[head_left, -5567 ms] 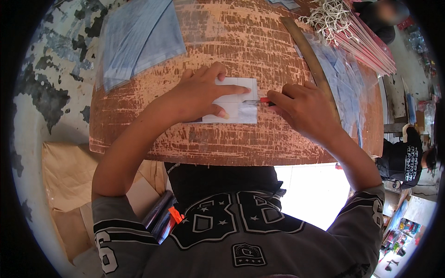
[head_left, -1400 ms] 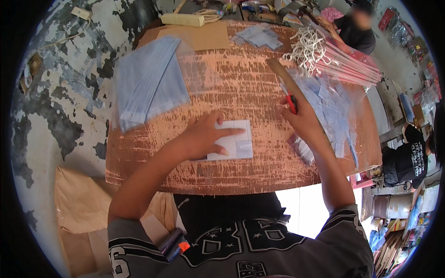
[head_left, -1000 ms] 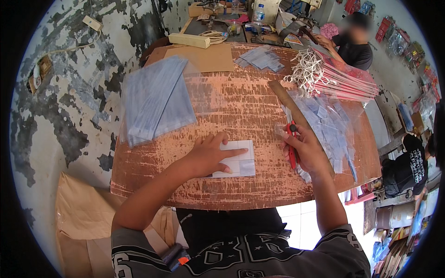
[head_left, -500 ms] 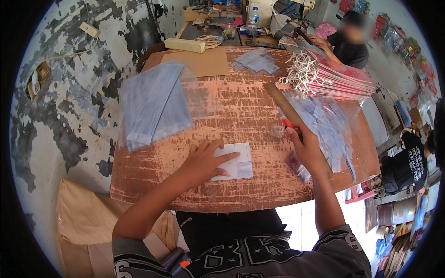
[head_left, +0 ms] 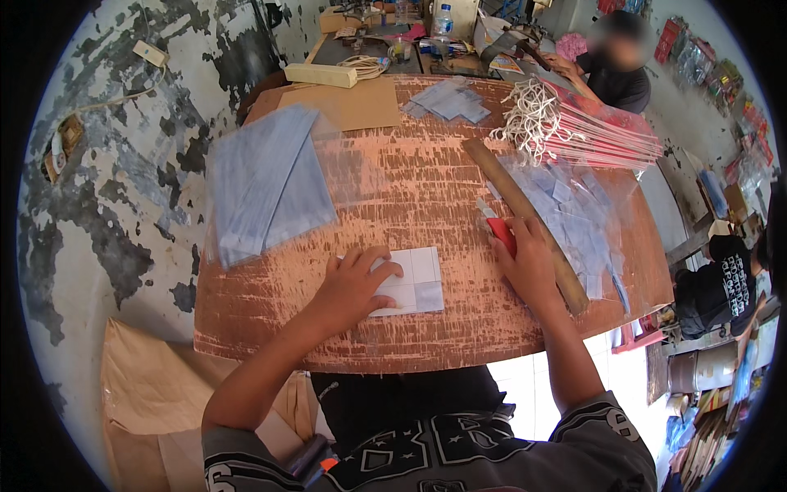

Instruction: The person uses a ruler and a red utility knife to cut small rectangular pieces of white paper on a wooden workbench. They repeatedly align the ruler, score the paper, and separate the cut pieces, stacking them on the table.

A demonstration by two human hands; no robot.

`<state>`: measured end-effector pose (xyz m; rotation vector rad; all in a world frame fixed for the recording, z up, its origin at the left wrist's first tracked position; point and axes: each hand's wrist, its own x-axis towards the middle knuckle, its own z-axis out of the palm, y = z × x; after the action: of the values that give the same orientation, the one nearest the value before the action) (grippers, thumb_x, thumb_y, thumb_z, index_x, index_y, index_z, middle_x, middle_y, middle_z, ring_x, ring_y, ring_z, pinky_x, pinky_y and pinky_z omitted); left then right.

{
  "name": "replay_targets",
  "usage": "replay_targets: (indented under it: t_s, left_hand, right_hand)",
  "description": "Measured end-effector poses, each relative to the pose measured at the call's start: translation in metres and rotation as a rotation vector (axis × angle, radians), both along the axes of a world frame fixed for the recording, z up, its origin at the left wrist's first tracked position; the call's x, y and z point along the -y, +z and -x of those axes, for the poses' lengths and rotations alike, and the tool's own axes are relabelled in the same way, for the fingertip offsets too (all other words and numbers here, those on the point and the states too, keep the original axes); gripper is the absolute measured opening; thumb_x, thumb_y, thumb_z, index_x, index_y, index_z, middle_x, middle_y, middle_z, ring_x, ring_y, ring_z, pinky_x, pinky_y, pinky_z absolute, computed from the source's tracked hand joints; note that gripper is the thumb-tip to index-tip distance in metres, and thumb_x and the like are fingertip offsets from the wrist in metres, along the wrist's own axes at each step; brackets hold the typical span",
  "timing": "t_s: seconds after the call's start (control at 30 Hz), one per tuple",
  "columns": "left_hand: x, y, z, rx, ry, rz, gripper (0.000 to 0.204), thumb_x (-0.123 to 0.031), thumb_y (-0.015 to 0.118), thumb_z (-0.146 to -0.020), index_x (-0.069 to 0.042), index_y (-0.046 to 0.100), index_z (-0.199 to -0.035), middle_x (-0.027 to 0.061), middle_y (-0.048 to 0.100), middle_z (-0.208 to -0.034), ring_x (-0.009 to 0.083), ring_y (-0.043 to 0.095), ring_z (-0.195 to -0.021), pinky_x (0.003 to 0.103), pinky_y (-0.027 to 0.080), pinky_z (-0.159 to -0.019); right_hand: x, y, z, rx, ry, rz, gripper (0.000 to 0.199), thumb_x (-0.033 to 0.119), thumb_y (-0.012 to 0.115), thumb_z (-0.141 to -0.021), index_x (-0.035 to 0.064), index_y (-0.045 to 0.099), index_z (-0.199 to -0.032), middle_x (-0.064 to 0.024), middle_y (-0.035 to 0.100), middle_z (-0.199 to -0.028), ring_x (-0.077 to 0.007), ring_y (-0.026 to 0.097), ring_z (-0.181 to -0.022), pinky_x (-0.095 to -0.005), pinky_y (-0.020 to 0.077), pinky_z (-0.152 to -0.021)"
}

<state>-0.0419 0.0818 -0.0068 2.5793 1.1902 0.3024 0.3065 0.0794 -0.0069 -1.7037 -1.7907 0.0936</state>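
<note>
My left hand rests on a white card with thin ruled lines, near the table's front edge. Its fingers are apart, slightly bent, with the tips on the card. A small bluish-grey plastic piece lies on the card's lower right corner. In my right hand is a red utility knife, its blade pointing up and left, away from me. That hand is just left of a long brown wooden strip, which lies slanted beside a pile of cut clear plastic pieces.
Large clear plastic sheets lie at the table's left. Brown cardboard and a power strip are at the back, near more plastic pieces. Red bags with white cords fill the far right. Another person sits beyond them.
My right hand has shifted left, off the wooden strip, and turned so the red knife and its blade show plainly. My left hand's fingers have drawn back and bent on the card.
</note>
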Motion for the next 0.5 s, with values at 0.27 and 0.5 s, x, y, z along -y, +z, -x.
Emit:
replay_targets:
  t_s: [0.27, 0.5]
  left_hand:
    - [0.0, 0.006, -0.001, 0.015, 0.01, 0.052, 0.049, -0.04, 0.081, -0.093, -0.023, 0.065, -0.137, 0.0074, 0.051, -0.154, 0.0337, 0.045, -0.145, 0.055, 0.032, -0.118]
    - [0.0, 0.004, 0.0, 0.043, 0.017, 0.058, 0.048, -0.038, 0.082, -0.093, -0.022, 0.067, -0.135, 0.0075, 0.051, -0.155, 0.0344, 0.045, -0.147, 0.055, 0.033, -0.118]
  right_hand:
    - [-0.005, -0.021, -0.003, 0.074, -0.003, -0.06, 0.037, 0.026, 0.079, -0.099, 0.0002, 0.066, -0.123, -0.0242, 0.065, -0.117, -0.0464, 0.065, -0.102, -0.0541, 0.0533, -0.088]
    - [0.002, -0.005, 0.009, 0.205, -0.026, -0.159, 0.044, 0.024, 0.08, -0.098, 0.0007, 0.066, -0.133, -0.0242, 0.065, -0.121, -0.046, 0.062, -0.11, -0.0531, 0.051, -0.097]
